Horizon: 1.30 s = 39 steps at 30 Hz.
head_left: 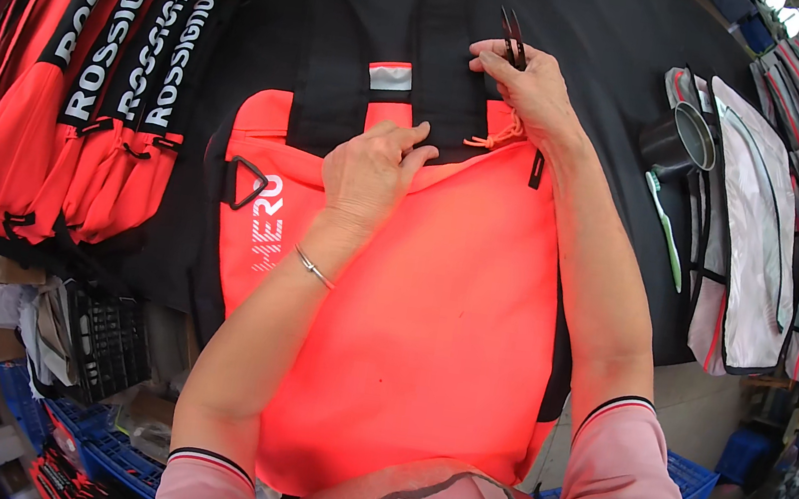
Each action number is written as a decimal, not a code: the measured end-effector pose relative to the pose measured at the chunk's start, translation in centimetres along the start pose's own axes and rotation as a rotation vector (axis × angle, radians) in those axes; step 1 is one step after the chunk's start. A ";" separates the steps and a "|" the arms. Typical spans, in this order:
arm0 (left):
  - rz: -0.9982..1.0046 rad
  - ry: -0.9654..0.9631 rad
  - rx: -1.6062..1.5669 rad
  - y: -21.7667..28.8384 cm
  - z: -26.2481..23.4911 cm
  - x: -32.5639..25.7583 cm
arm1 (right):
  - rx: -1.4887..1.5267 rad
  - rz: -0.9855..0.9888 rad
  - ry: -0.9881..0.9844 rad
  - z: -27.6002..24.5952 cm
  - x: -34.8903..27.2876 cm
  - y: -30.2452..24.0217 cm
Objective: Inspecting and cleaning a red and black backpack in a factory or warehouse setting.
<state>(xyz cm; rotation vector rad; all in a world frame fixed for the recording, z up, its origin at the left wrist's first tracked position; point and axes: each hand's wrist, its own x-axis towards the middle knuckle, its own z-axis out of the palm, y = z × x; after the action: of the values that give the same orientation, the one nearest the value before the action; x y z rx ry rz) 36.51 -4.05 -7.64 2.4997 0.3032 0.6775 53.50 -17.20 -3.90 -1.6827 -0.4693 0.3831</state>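
- Neon-orange fabric fills the head view: an orange bag (433, 304) lies flat on the black table (628, 47), just in front of the person.
- The left hand (370, 170) presses on the bag's top edge, fingers curled and pinching the fabric beside a black strap (445, 54).
- The right hand (531, 90) is closed around small black snips (514, 34), blades pointing away, just above a loose orange cord (495, 136).
- More orange bags (85, 107) are stacked at left; a metal cup (682, 135) and grey-white panels (754, 236) sit at right.
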 end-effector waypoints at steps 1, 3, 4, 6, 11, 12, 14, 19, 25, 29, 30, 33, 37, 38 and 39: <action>-0.001 -0.001 0.003 -0.2 0.3 -0.1 | 0.003 0.001 -0.001 0.2 0.0 0.0; 0.124 0.061 0.030 -0.6 0.9 -0.2 | -0.006 -0.025 -0.002 0.5 0.0 -0.1; 0.124 0.062 0.030 -0.7 1.0 -0.2 | -0.006 -0.025 -0.002 0.5 0.0 -0.1; 0.095 0.045 0.070 -0.8 1.3 -0.2 | -0.055 -0.053 0.005 0.5 -0.3 0.1; 0.037 0.050 -0.112 -1.2 0.5 -1.1 | -0.030 -0.079 -0.031 -0.2 -1.4 -0.9; 0.005 0.051 -0.170 -1.2 0.4 -1.2 | -0.031 -0.095 -0.046 -0.2 -1.8 -1.3; -0.017 0.036 -0.180 -1.3 0.2 -1.2 | -0.191 -0.155 -0.077 0.0 -2.7 -2.0; -0.041 0.032 -0.210 -1.3 -0.1 -1.1 | -0.778 -0.304 -0.143 0.6 -5.4 -2.7; -0.038 0.057 -0.220 -1.1 0.1 -1.0 | -1.021 -0.659 -0.255 0.6 -5.7 -1.7; -0.052 0.059 -0.214 -1.1 0.2 -1.0 | -1.022 -0.703 -0.337 1.1 -5.1 -0.9; -0.056 0.056 -0.210 -1.1 0.2 -1.1 | -1.026 -0.757 -0.331 1.2 -5.0 -0.8; -0.027 0.057 -0.189 -1.2 0.2 -1.0 | -1.066 -0.807 -0.360 1.4 -4.7 -0.9; 0.032 0.096 -0.152 -1.3 0.0 -1.1 | -1.101 -0.778 -0.408 1.4 -4.5 -1.5; -0.009 0.083 -0.192 -1.2 -0.4 -1.3 | -1.108 -0.734 -0.402 1.0 -4.7 -1.9; -0.042 0.067 -0.245 -0.8 -0.4 -1.3 | -1.127 -0.682 -0.390 0.1 -4.9 -2.4</action>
<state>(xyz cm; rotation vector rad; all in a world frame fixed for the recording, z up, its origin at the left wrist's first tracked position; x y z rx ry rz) 35.13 -3.68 -8.33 2.2360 0.2783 0.7354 48.99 -19.30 -1.63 -2.3358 -1.7219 -0.1242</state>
